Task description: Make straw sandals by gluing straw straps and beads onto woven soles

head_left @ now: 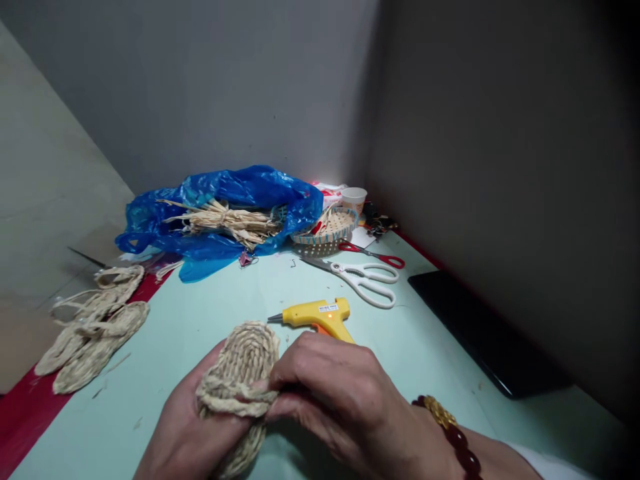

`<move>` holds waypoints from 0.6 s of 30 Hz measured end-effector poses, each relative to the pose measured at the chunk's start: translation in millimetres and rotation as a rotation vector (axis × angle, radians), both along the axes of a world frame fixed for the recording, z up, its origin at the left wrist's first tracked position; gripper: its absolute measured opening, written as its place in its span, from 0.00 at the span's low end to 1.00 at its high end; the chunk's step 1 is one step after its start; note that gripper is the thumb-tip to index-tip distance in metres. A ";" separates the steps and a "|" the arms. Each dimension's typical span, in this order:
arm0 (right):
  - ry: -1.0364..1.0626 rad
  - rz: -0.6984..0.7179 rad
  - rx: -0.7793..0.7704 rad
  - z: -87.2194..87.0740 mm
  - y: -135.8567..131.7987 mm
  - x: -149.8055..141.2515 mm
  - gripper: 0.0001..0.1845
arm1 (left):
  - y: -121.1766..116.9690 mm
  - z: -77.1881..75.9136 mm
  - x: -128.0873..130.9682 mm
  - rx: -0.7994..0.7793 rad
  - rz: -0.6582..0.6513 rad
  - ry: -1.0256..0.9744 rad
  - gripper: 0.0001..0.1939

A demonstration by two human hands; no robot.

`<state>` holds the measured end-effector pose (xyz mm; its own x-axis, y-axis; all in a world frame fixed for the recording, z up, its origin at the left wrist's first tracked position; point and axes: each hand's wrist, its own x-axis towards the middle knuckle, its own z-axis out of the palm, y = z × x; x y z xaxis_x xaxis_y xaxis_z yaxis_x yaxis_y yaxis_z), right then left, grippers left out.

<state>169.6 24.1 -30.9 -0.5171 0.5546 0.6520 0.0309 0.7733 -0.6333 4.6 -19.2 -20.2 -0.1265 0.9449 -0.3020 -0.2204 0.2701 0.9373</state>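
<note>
A small woven straw sandal (245, 363) lies across my left hand (187, 437), which cups it from beneath with the fingers curled around its edge. My right hand (335, 393) is closed over the sandal's braided strap (235, 399), with thumb and fingers pinching it against the sole. A red and gold bead bracelet (453, 430) circles my right wrist. Just behind my right hand lies a yellow glue gun (315, 313), its nozzle pointing left.
A finished pair of straw sandals (90, 327) lies at the left on the pale green mat (200, 313). Behind are a blue plastic bag (225, 200) with straw bundles, a woven basket (327, 227), white scissors (363, 277), red scissors (373, 253), a cup (354, 197) and a black tablet (485, 333) at right.
</note>
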 end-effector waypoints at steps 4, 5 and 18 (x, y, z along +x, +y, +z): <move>-0.114 0.001 0.036 4.6 -0.4 5.4 0.09 | -2.9 3.8 4.2 0.011 0.004 -0.106 0.24; -0.151 -0.002 0.035 6.5 -1.0 6.9 0.06 | -3.6 4.8 4.7 0.016 0.005 -0.099 0.23; -0.216 -0.165 0.379 10.4 -20.3 5.3 0.17 | -7.6 15.3 19.7 -0.072 0.153 -0.135 0.23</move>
